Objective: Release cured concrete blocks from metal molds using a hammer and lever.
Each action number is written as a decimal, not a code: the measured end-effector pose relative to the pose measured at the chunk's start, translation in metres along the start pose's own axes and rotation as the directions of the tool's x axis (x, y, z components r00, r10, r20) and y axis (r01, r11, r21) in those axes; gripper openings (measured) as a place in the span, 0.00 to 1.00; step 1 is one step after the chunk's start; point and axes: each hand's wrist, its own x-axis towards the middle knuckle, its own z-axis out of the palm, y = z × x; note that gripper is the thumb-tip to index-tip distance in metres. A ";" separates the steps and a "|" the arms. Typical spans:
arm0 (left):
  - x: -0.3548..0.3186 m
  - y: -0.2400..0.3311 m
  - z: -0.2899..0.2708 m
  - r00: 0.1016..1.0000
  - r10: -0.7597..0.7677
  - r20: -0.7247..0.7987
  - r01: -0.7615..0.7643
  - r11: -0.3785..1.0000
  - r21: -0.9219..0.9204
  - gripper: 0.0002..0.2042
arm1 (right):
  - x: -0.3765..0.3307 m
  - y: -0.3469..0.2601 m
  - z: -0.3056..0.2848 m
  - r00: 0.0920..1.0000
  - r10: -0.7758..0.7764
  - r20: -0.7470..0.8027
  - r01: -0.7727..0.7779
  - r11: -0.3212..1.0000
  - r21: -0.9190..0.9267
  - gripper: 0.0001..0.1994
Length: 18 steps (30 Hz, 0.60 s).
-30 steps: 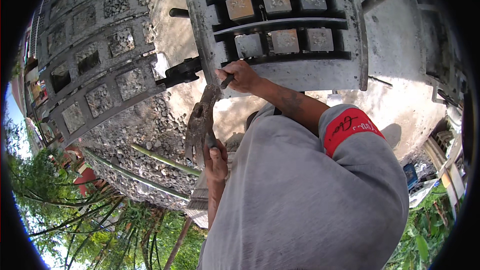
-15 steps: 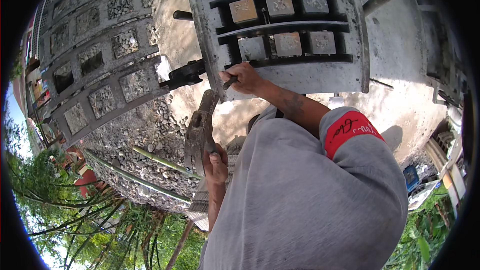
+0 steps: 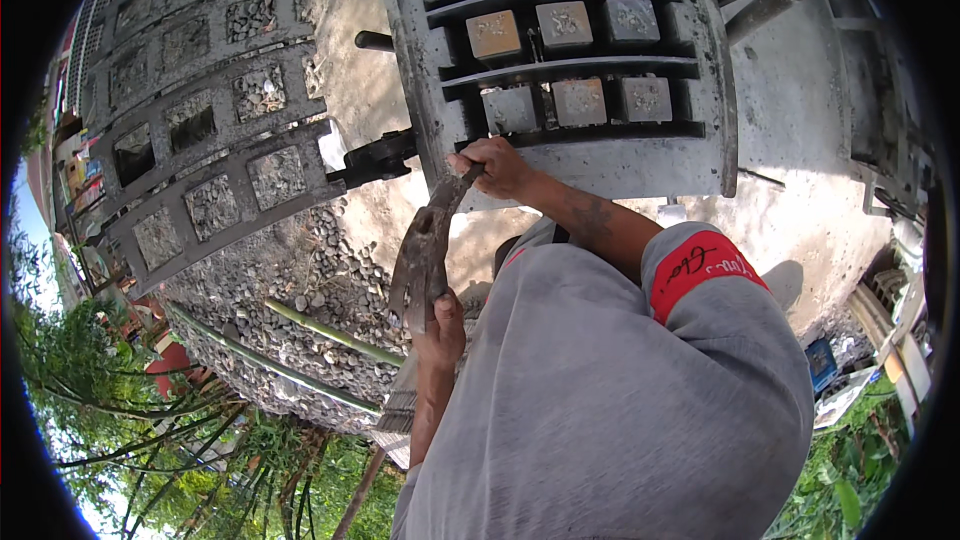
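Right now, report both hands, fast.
Left hand: closed, holding a worn grey-brown metal claw hammer.
Right hand: closed, holding a dark, narrow rod.

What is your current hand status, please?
Left hand gripping dark, worn metal claw hammer. Right hand holding short dark rod. Hammer at rod's end, contact unclear. Grey metal frame with square blocks just beyond.

"How's the light?"
"Bright daylight; the ground [image 3: 840, 240] glares, with a dark shadow [image 3: 786, 283] on it."
"Sharp?"
"Mostly, but lines bend toward the rim, and blue fringes the left edge."
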 end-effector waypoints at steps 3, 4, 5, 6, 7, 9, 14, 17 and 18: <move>0.006 -0.005 0.006 0.995 -0.102 0.009 0.100 0.986 0.132 0.27 | 0.000 -0.002 0.002 1.000 0.010 -0.007 -0.010 1.000 -0.002 0.17; 0.003 0.000 0.007 0.989 -0.136 -0.059 0.136 0.991 -0.010 0.27 | 0.001 -0.001 0.004 1.000 0.009 -0.009 -0.009 1.000 -0.004 0.17; -0.002 0.003 0.007 0.976 -0.181 -0.118 0.162 0.975 -0.154 0.27 | 0.000 -0.002 0.005 1.000 -0.011 -0.029 0.011 1.000 -0.014 0.17; -0.007 0.007 0.002 0.985 -0.142 -0.100 0.127 0.982 -0.141 0.28 | -0.002 -0.002 0.006 0.998 -0.032 -0.048 0.031 0.999 -0.025 0.17; -0.009 0.001 0.003 0.991 0.017 -0.133 -0.044 0.978 -0.202 0.29 | -0.004 -0.001 0.005 0.998 -0.031 -0.049 0.029 0.999 -0.027 0.17; -0.009 0.011 0.004 0.987 0.054 -0.149 -0.090 0.963 -0.253 0.28 | -0.005 0.000 0.005 0.996 -0.072 -0.059 0.066 0.993 -0.097 0.17; 0.008 0.007 0.001 0.991 -0.132 0.017 0.129 0.984 0.123 0.27 | -0.003 0.001 0.003 0.998 -0.055 -0.004 0.053 0.984 -0.170 0.17; -0.001 0.004 0.001 0.988 -0.144 -0.049 0.146 0.989 0.023 0.28 | 0.001 -0.007 0.002 0.999 -0.053 0.007 0.053 0.988 -0.146 0.17; -0.003 0.005 0.003 0.984 -0.143 -0.103 0.136 0.988 -0.070 0.28 | 0.004 -0.013 0.002 0.998 -0.062 -0.009 0.060 0.994 -0.094 0.17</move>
